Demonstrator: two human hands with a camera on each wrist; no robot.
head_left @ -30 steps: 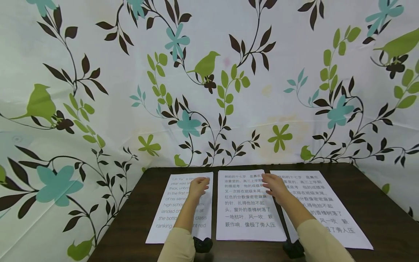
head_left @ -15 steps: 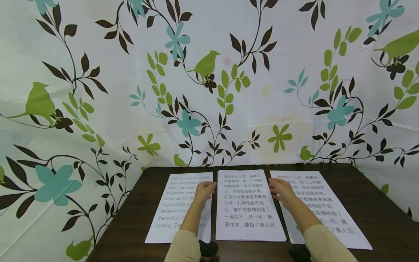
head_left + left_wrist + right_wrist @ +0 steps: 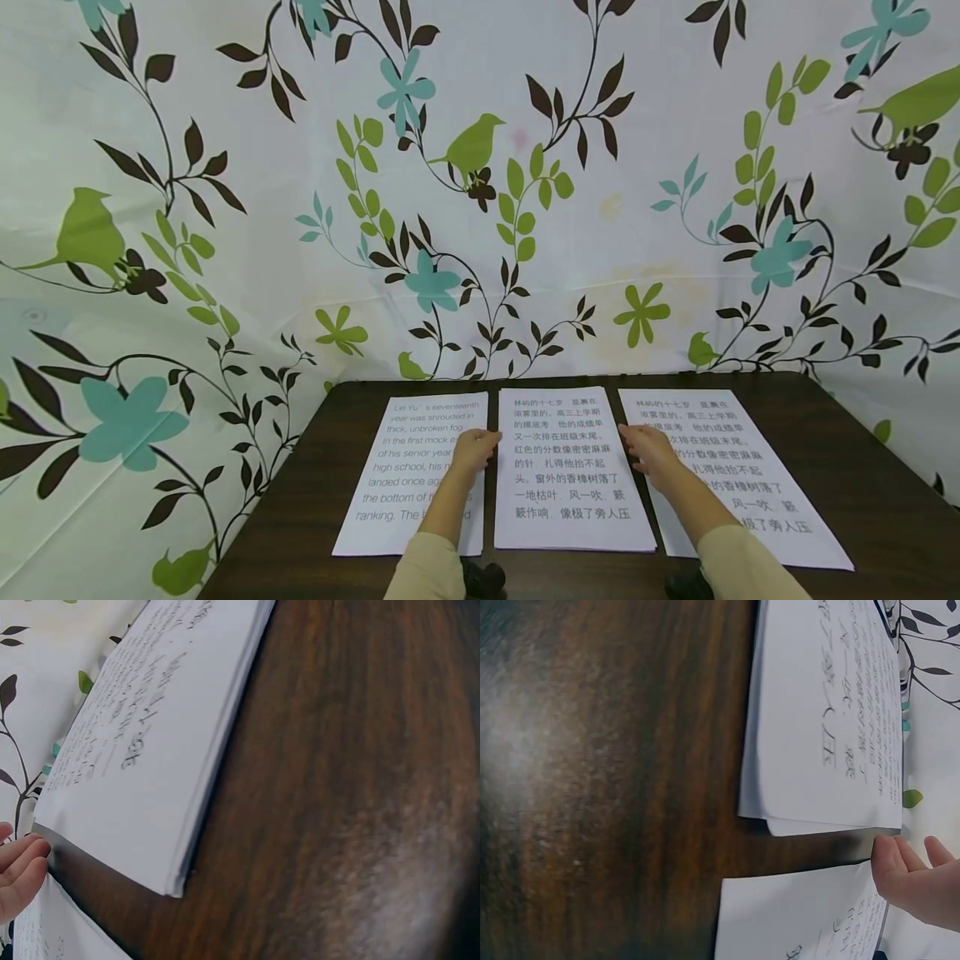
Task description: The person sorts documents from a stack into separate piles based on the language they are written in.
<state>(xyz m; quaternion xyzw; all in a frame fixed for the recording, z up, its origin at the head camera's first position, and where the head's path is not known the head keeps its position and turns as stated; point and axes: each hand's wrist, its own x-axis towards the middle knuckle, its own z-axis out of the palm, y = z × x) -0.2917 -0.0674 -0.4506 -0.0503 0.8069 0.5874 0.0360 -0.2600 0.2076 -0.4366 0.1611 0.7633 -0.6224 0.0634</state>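
A stack of printed paper [image 3: 570, 533] lies in the middle, its lines in Chinese characters. Its layered edges show in both wrist views. My left hand [image 3: 474, 452] is at the stack's left side, over the right margin of a sheet with English text [image 3: 375, 492]. On the other side, my right hand [image 3: 652, 454] is at the stack's right edge, above another Chinese-printed sheet [image 3: 795, 508]. Fingers [image 3: 26, 877] of the left hand are gently bent near the stack's edge. Those of the right hand [image 3: 915, 881] look extended beside it. Whether either touches the paper is unclear.
All the papers lie on a dark wood-grain table [image 3: 277, 525]. Behind it hangs a white cloth [image 3: 570, 308] patterned with birds, leaves and flowers. Black devices [image 3: 483, 577] sit under the wrists. Narrow strips of tabletop separate the papers.
Both hands came down from above the papers' upper part to the middle stack's sides, then slid slightly nearer the person. The papers stay about where they were.
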